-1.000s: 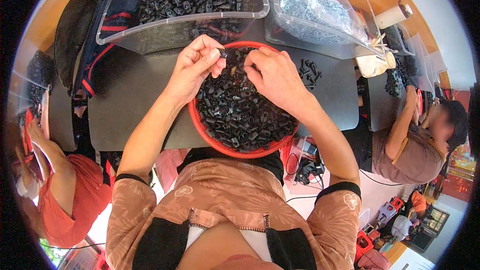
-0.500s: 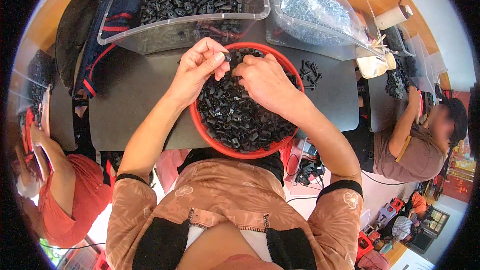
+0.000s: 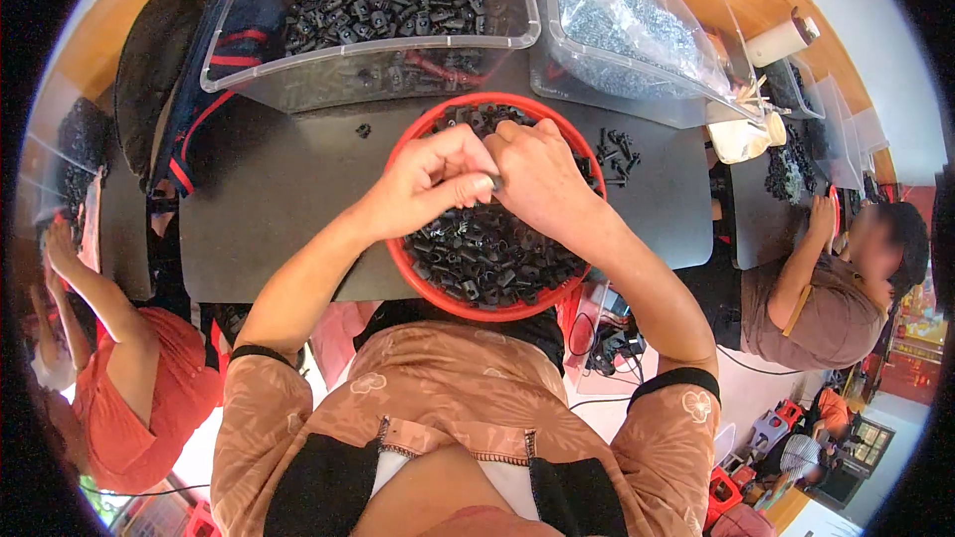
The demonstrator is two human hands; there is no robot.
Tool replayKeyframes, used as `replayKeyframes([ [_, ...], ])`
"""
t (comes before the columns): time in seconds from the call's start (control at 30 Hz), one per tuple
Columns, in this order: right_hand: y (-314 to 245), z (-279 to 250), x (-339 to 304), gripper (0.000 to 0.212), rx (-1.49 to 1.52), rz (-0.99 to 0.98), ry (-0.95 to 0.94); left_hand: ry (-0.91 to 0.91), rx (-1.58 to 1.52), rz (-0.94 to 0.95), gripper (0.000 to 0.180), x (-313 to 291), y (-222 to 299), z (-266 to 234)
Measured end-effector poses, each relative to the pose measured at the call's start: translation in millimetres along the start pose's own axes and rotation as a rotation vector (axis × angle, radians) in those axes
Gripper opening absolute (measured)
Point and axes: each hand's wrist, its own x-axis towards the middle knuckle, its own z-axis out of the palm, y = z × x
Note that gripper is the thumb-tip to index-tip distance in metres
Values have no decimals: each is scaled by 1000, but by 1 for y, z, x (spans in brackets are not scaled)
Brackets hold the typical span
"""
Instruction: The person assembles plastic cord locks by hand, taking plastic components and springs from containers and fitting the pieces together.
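A round red basin (image 3: 410,276) full of small black plastic parts (image 3: 487,257) stands at the table's front edge. Over it my two hands meet. My left hand (image 3: 438,177) pinches a small black plastic part (image 3: 495,182) between thumb and forefinger; only its end shows. My right hand (image 3: 540,167) is closed against that same part, knuckles up, and its fingertips are hidden, so I cannot make out what they grip. Several black screw-like pieces (image 3: 618,153) lie on the table right of the basin.
Behind the basin stand a clear bin (image 3: 368,52) of black parts and another clear bin (image 3: 637,89) with a bag of small silvery pieces. A dark blue bag (image 3: 204,70) lies at the far left. Co-workers sit left (image 3: 149,388) and right (image 3: 816,308).
My left hand has come down and right with the black part, and now touches my right hand. A loose black piece left of the basin has come into fuller view.
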Motion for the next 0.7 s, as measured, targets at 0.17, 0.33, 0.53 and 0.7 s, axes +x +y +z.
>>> replayKeyframes([
  [0.17, 2, 0, 5, 12, -29, -81, -13, -84, 97, 38, 9, -2, 3, 2],
  [0.33, 1, -3, 7, 11, 27, -22, -40, 43, -62, 13, 11, 1, -1, -4],
  [0.53, -3, -23, 0, 15, 526, 199, 79, 246, -135, 49, 12, 5, -3, -10],
  [0.7, -11, -27, -6, 15, 923, 377, 194, 296, -154, 38, 13, 7, -5, -10],
])
